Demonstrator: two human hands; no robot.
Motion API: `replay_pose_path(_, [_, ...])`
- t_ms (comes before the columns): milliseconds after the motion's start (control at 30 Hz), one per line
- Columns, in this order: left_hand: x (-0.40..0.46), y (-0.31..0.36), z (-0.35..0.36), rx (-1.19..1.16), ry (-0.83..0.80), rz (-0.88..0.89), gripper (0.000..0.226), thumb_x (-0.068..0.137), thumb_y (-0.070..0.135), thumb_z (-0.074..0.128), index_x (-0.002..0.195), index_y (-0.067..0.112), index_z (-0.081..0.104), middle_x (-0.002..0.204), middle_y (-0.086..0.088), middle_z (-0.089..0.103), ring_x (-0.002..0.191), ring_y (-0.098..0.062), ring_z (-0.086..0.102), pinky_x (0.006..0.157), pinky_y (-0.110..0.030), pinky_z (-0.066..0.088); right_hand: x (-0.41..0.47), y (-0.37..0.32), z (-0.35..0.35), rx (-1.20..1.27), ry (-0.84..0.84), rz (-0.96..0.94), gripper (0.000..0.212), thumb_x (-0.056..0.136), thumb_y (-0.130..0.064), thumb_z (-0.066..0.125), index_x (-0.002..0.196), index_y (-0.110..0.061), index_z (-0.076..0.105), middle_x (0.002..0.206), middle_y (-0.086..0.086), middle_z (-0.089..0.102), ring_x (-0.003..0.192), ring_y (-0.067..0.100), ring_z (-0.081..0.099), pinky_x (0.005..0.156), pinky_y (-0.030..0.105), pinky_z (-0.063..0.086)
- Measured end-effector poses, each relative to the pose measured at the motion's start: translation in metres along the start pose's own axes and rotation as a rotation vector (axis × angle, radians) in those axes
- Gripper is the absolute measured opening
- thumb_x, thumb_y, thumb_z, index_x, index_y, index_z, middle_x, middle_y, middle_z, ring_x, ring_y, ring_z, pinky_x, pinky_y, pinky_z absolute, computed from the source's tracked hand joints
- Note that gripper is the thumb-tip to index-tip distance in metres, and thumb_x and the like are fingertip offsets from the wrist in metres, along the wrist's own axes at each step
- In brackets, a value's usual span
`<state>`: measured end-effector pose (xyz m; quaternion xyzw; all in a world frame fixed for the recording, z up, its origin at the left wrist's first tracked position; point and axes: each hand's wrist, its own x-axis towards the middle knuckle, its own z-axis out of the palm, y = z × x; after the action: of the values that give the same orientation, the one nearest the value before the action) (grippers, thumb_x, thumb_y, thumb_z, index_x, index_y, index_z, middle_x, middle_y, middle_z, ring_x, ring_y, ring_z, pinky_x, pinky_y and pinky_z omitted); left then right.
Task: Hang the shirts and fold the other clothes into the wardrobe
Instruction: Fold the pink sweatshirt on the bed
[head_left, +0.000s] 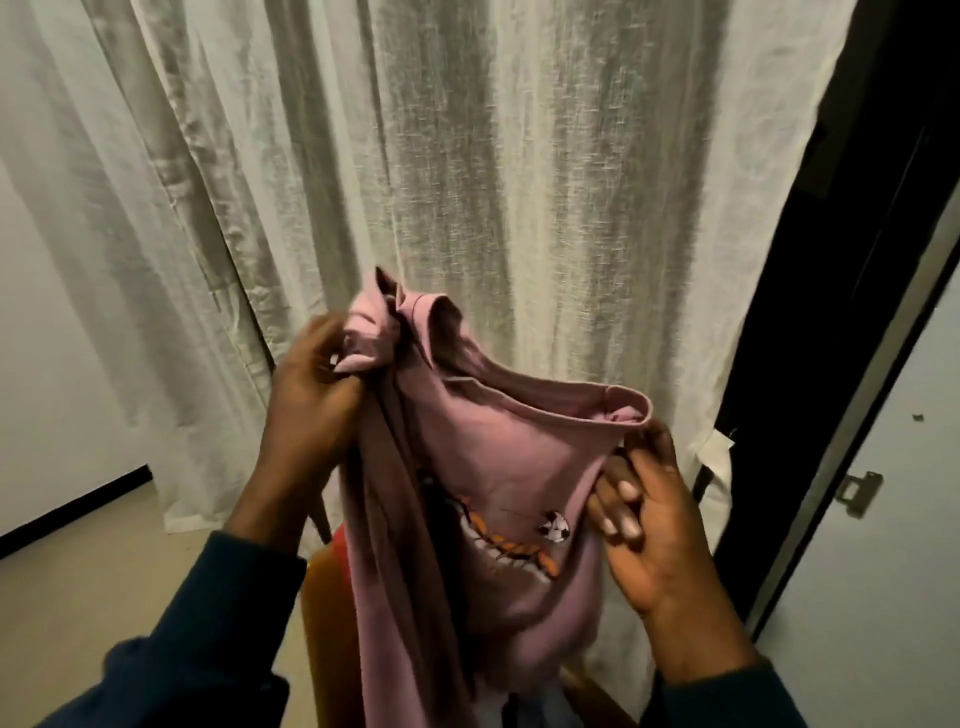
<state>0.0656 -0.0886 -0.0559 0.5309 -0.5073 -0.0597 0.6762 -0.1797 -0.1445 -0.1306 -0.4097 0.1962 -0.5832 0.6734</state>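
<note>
I hold up a pink shirt (498, 457) with an orange print and a small football motif on its front. My left hand (311, 395) grips a bunched part of the fabric at the upper left. My right hand (644, 514) pinches the shirt's edge at the right, fingers curled round the hem. The rest of the shirt hangs down between my arms. The wardrobe's white door (883, 519) stands at the right, beside a dark opening (810, 312).
A pale curtain (467, 156) hangs right behind the shirt. A wooden chair (322, 587) with other clothes on it stands below my hands, partly hidden. A white wall with black skirting (62, 514) and beige floor lie to the left.
</note>
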Motion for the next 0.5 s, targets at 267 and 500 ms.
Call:
replay_pose_path(267, [-0.018,-0.03,-0.039,0.213,0.037,-0.662,0.049,0.1,0.052,0.045,0.086,0.007,0.057,0.058,-0.011,0.061,0.053,-0.031,0.063,0.052,-0.036,0.05,0.008,-0.003,0.026,-0.505,-0.027,-0.229,0.03,0.106,-0.005,0.038,0.102,-0.027,0.056,0.087,0.0,0.074,0.079,0.017,0.072,0.065,0.023,0.053])
replay_pose_path(500, [-0.032,-0.051,-0.078,-0.457,0.135,-0.779,0.022,0.104,0.009,0.038,0.104,0.008,0.059,0.082,-0.016,0.069,0.059,-0.022,0.072,0.057,-0.03,0.062,0.002,0.015,0.068,-0.469,0.006,-0.269,0.024,0.108,-0.011,0.035,0.099,-0.018,0.056,0.075,0.005,0.074,0.069,0.015,0.07,0.063,0.022,0.048])
